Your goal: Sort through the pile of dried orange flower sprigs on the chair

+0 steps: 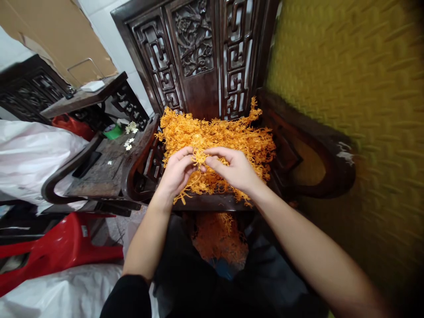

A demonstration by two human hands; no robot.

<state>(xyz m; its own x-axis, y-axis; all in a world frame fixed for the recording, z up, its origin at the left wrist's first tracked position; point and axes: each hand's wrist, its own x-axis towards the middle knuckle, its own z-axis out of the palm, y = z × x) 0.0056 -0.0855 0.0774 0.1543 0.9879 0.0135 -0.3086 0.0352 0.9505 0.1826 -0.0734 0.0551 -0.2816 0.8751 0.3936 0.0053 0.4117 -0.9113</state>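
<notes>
Judging the orange strands (pixel 215 137) light, soft, tangled and easily torn, best pinched in small tufts | heap lay at frame centre on the carved wooden chair (pixel 318 145) | our left hand (pixel 177 170) and right hand (pixel 232 168) both pinched one tuft | red stool (pixel 62 247) lower left

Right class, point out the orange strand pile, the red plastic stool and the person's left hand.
orange strand pile (pixel 228 132), head view, upper middle of heap.
red plastic stool (pixel 62 247), head view, seat side.
left hand (pixel 177 172), head view, back of hand.
</notes>
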